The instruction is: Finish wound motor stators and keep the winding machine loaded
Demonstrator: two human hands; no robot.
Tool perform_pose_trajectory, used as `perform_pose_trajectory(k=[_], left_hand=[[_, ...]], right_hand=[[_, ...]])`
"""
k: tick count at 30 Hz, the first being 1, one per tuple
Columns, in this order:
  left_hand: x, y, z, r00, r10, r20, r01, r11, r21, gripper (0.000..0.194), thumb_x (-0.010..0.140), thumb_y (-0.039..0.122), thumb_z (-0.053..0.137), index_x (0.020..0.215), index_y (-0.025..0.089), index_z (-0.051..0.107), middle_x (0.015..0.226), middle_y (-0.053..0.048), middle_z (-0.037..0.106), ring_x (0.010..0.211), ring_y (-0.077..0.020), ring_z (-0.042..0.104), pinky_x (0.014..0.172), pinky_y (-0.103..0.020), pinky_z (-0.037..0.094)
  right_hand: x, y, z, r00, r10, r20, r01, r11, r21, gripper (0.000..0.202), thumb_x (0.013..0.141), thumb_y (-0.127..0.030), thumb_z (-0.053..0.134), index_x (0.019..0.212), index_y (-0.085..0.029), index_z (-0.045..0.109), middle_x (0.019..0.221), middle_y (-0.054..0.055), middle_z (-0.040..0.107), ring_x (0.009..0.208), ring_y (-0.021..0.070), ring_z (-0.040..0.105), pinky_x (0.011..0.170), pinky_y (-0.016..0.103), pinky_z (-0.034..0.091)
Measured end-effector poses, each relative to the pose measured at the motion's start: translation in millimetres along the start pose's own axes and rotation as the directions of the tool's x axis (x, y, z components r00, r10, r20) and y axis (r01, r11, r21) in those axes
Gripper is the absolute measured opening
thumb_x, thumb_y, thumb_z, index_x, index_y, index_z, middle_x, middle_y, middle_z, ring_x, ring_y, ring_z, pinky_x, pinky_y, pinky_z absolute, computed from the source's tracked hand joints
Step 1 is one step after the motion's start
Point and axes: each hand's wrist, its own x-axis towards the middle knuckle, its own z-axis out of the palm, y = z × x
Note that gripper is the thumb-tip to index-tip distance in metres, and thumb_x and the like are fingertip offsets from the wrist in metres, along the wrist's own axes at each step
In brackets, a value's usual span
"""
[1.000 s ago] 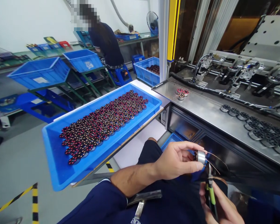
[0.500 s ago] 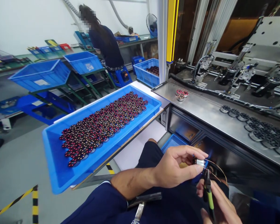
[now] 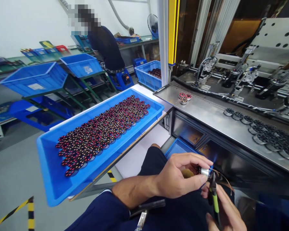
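In the lower right of the head view, my left hand (image 3: 177,176) pinches a small motor stator (image 3: 205,172) with a silvery rim between thumb and fingers. Thin copper wire (image 3: 228,184) curves out from it to the right. My right hand (image 3: 230,208) is closed around wire cutters (image 3: 215,201) with yellow-green and black handles. The cutters point upward, their jaws close beside the stator's right end at the wire. Whether the jaws touch the wire I cannot tell. My left fingers hide much of the stator.
A blue tray (image 3: 44,175) of wound stators stands to the left. On the metal bench (image 3: 202,112) lie a few red-and-copper stators (image 3: 183,98) and several dark, silver-rimmed ones (image 3: 258,129), with machine fixtures (image 3: 233,75) behind. A co-worker (image 3: 107,48) sits at the back near blue crates (image 3: 38,80).
The cutters' jaws have risen closer to the stator's end, and the loop of wire has shifted and dropped slightly. My view has turned a little to the right.
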Motion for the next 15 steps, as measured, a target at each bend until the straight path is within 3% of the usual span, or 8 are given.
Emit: perform_pose_trajectory(k=[5,9,12,15], left_hand=[[1,-1,1.5,0.996,0.088,0.013,-0.088,0.995,0.042,0.018,0.079,0.015,0.073,0.097,0.012,0.072,0.11,-0.016,0.076,0.097,-0.0222,0.075,0.071,-0.024,0.061],[1,-2,-0.2,0.994,0.091,0.055,-0.097,0.989,0.115,0.018,0.08,0.017,0.072,0.097,0.012,0.072,0.109,-0.017,0.077,0.096,-0.0212,0.075,0.072,-0.024,0.061],[2,-3,-3.3,0.991,0.119,0.059,-0.126,0.981,0.147,0.018,0.08,0.016,0.072,0.098,0.012,0.072,0.11,-0.017,0.076,0.098,-0.0216,0.075,0.072,-0.024,0.061],[6,-4,-9.3,0.967,0.222,0.123,-0.244,0.948,0.204,0.014,0.082,0.016,0.074,0.095,0.012,0.071,0.119,-0.018,0.072,0.104,-0.0229,0.074,0.081,-0.027,0.062]], right_hand=[[5,-5,0,1.0,-0.017,-0.009,0.018,0.999,0.04,0.076,0.089,-0.01,0.051,0.159,-0.03,0.03,0.143,0.005,0.059,0.107,0.0225,0.072,0.09,0.028,0.061],[-7,3,1,1.0,0.006,-0.029,-0.006,1.0,-0.015,0.073,0.088,-0.012,0.059,0.155,-0.03,0.039,0.134,0.006,0.066,0.112,0.0269,0.07,0.093,0.033,0.06],[-14,9,0,0.997,0.076,-0.024,-0.075,0.997,0.019,0.071,0.087,-0.012,0.062,0.153,-0.031,0.043,0.13,0.007,0.068,0.109,0.027,0.072,0.096,0.035,0.058],[-15,10,-3,0.983,0.181,0.0,-0.179,0.972,0.153,0.071,0.089,-0.012,0.061,0.154,-0.035,0.041,0.126,0.004,0.071,0.098,0.0218,0.075,0.094,0.031,0.059]])
